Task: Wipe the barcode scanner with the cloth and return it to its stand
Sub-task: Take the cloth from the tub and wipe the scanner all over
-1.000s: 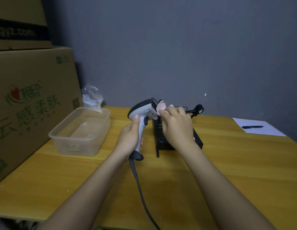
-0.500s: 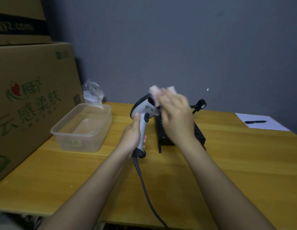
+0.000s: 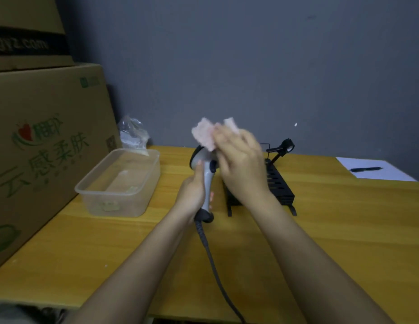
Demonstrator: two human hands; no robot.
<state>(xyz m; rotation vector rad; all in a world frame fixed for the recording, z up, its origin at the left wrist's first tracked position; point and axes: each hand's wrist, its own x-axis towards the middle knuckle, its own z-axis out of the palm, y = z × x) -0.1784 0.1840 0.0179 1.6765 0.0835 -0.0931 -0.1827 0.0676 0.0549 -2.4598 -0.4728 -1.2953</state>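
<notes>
Wiping the scanner, with the stand waiting for it

Sitting far on the left are big cardboard boxes (image 3: 44,146), stacked at the edge of the wooden table (image 3: 321,230). Next to them a clear plastic tub (image 3: 118,183) is resting on the table, with a crinkly plastic bag (image 3: 132,134) behind it. None of these are part of the job.

Moving to the middle, the left hand (image 3: 192,195) is wrapping tight around the grey handle of the barcode scanner (image 3: 205,174) and holding it up off the table. Its dark cable (image 3: 215,272) is hanging down toward the near edge of the table. The right hand (image 3: 241,164) is clutching the pink cloth (image 3: 205,134) and pressing it on the top of the scanner's head. The hand looks blurry, so it is probably rubbing.

Just to the right, partly hidden behind the right hand, the black stand (image 3: 277,183) is sitting on the table with nothing in it. Far on the right a sheet of paper (image 3: 377,171) is lying with a pen (image 3: 366,169) on top.

So the wiping part is going on now. I cannot tell how much of the scanner is clean. The last part, putting the scanner back in its stand, is not done yet.
</notes>
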